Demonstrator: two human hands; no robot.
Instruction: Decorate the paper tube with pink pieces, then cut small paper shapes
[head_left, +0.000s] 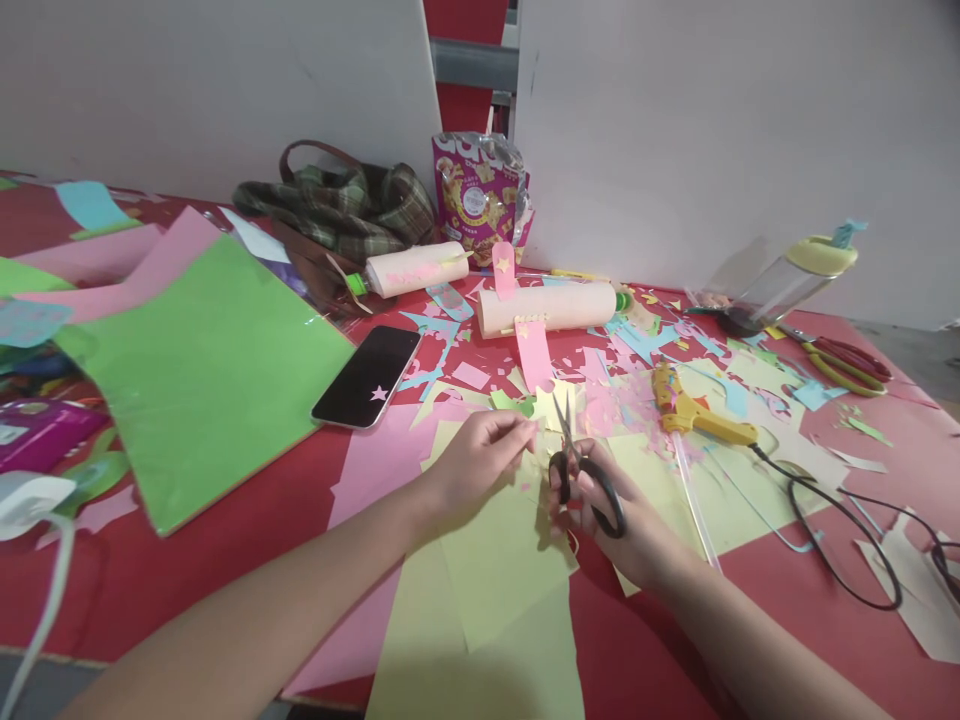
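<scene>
My left hand [480, 462] pinches a small pale yellow paper piece [541, 408] between thumb and fingers, just above the table. My right hand [616, 518] is closed through the black handles of a pair of scissors [574, 455]. Their blades point up and away, right beside the paper piece. Below both hands lie pale yellow paper sheets [495, 570] and a pink sheet [382, 465] on the red table [225, 540].
A black phone [367, 377] with a pink star lies left of my hands, beside a green sheet [210, 370]. A yellow glue gun [694, 410] with black cord, two paper-wrapped bottles [551, 307], red scissors [844, 362], a snack bag [480, 195], a plaid bag [337, 205] and paper scraps surround them.
</scene>
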